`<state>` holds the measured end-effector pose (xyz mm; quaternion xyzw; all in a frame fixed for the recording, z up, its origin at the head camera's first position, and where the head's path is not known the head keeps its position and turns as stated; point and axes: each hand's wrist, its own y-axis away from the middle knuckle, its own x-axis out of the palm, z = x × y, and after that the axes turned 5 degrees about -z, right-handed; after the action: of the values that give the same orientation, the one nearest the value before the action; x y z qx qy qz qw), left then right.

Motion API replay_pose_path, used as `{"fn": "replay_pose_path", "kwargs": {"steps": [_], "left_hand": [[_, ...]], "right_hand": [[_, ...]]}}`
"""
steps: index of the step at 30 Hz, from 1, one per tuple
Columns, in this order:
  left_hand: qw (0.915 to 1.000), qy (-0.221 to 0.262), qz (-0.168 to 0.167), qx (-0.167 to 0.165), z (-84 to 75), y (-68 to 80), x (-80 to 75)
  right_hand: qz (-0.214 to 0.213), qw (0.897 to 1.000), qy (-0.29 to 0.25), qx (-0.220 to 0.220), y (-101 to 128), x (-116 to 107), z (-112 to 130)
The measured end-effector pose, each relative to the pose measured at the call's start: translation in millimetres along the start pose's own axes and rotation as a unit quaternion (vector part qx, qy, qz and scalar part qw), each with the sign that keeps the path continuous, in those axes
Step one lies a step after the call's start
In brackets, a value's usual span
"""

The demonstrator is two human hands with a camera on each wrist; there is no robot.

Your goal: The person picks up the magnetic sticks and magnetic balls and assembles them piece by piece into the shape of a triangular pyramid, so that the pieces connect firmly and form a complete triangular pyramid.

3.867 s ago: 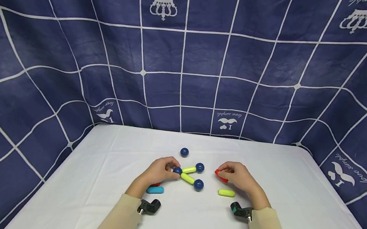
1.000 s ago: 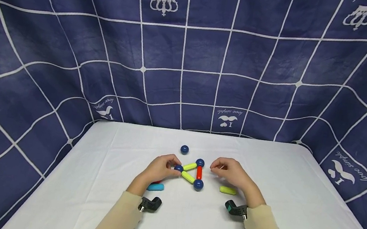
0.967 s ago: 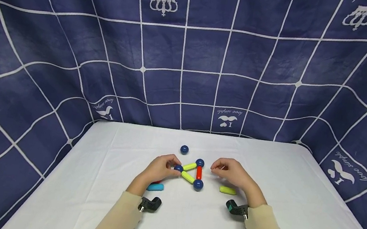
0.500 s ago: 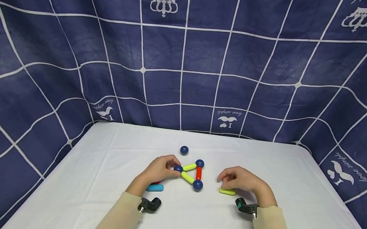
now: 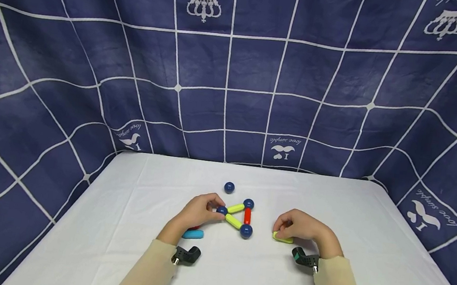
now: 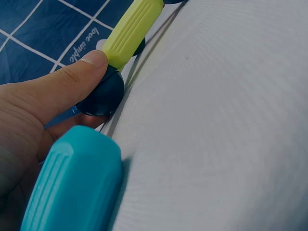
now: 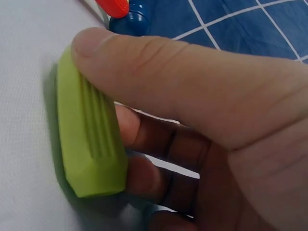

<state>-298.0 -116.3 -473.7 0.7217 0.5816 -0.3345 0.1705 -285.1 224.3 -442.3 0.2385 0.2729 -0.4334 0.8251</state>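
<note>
A triangle of rods and balls lies on the white table (image 5: 235,280): two yellow-green rods (image 5: 236,208) and a red rod (image 5: 248,216) join three dark blue balls. My left hand (image 5: 197,211) pinches the left ball (image 5: 222,210); in the left wrist view the thumb (image 6: 62,86) presses that ball (image 6: 101,96) beside a yellow-green rod (image 6: 130,31). My right hand (image 5: 297,225) grips a loose yellow-green rod (image 5: 282,238) on the table; the right wrist view shows the thumb (image 7: 159,62) and curled fingers around this rod (image 7: 89,130).
A single dark blue ball (image 5: 229,188) sits behind the triangle. A cyan rod (image 5: 192,234) and a red piece lie under my left wrist; the cyan rod (image 6: 72,187) fills the left wrist view's corner. Blue checked cloth (image 5: 239,66) hangs behind and beside the table.
The red rod left my right hand and now closes the triangle. My right hand then moved back right and down, and took hold of the loose yellow-green rod. The left hand stayed put.
</note>
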Motion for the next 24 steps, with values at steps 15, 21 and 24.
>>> {"fn": "replay_pose_path", "kwargs": {"steps": [15, 21, 24], "left_hand": [[0.9999, 0.007, 0.007, -0.009, 1.7, -0.5, 1.9], [0.9998, 0.014, 0.004, -0.011, 1.6, -0.4, 2.6], [0.9999, 0.014, 0.000, -0.008, 1.0, 0.3, 2.3]], "right_hand": [[-0.151, 0.988, -0.025, -0.012, -11, 3, -1], [-0.229, 0.972, -0.040, -0.027, -21, 12, 13], [-0.264, 0.962, -0.057, -0.048, -24, 18, 22]]}}
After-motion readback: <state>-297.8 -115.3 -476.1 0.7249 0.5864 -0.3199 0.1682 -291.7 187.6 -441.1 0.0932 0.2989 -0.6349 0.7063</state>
